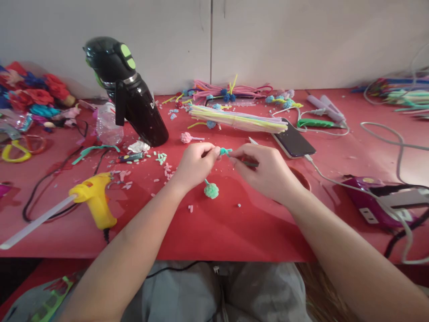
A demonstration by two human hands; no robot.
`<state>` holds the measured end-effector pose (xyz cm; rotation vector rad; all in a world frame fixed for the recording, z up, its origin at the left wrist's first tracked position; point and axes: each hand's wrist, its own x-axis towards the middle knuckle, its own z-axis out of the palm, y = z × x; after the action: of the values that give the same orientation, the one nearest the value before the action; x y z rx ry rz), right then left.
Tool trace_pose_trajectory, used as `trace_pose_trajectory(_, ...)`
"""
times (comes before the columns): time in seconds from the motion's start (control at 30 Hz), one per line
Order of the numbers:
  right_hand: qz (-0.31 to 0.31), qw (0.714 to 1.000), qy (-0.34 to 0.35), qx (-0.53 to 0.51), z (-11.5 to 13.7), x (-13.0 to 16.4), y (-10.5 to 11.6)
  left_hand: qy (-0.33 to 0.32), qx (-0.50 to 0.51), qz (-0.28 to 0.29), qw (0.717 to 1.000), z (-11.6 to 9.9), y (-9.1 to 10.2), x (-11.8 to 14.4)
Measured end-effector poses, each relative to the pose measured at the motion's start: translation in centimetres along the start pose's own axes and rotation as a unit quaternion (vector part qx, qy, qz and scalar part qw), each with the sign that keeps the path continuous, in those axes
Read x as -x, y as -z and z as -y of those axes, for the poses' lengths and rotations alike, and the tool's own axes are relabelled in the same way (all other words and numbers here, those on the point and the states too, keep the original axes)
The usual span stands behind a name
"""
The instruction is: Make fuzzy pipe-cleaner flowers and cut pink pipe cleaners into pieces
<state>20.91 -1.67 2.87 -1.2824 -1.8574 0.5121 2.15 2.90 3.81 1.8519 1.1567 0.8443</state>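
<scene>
Both my hands meet over the middle of the red table. My left hand (197, 165) pinches one end of a teal-green pipe cleaner (225, 151), which looks bent or twisted into a small knot. Close by, my right hand (264, 167) has its fingertips closed on the other side of that pipe cleaner. A thin dark green strip shows under the right fingers; I cannot make out what it is. Below the hands lies a green fuzzy ball on a short stem (211, 191). Beyond the left hand rests a pink fuzzy ball with a stem (186, 137).
A black bottle (144, 107) stands back left, with a yellow glue gun (95, 197) nearer. Small cut pieces (167, 170) are scattered about. Behind the hands lie a pipe cleaner bundle (237, 120) and a phone (296, 141) with its cable. A purple power strip (365, 201) sits right.
</scene>
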Motion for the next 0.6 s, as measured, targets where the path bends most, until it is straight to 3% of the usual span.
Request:
trace_pose_trajectory(0.1,0.002,1.000,-0.001,-0.021,-0.3,0.0,0.1,0.027,0.088,0.024,0.995,-0.5,0.4,0.1)
trace_pose_trajectory(0.2,0.027,0.999,0.008,-0.022,-0.9,-0.3,0.7,0.008,0.125,0.078,0.989,-0.7,0.9,0.2)
trace_pose_trajectory(0.37,0.034,0.998,0.041,0.035,-1.7,-0.9,2.0,-0.025,0.011,0.168,0.985,-0.3,1.3,0.3)
trace_pose_trajectory(0.47,0.030,0.994,0.053,0.090,-1.7,-0.9,2.0,-0.046,-0.104,0.141,0.983,0.2,0.8,0.3)
trace_pose_trajectory(0.6,0.017,0.995,0.051,0.088,-1.0,-0.5,1.3,-0.060,-0.155,0.034,0.985,0.6,0.2,0.1)
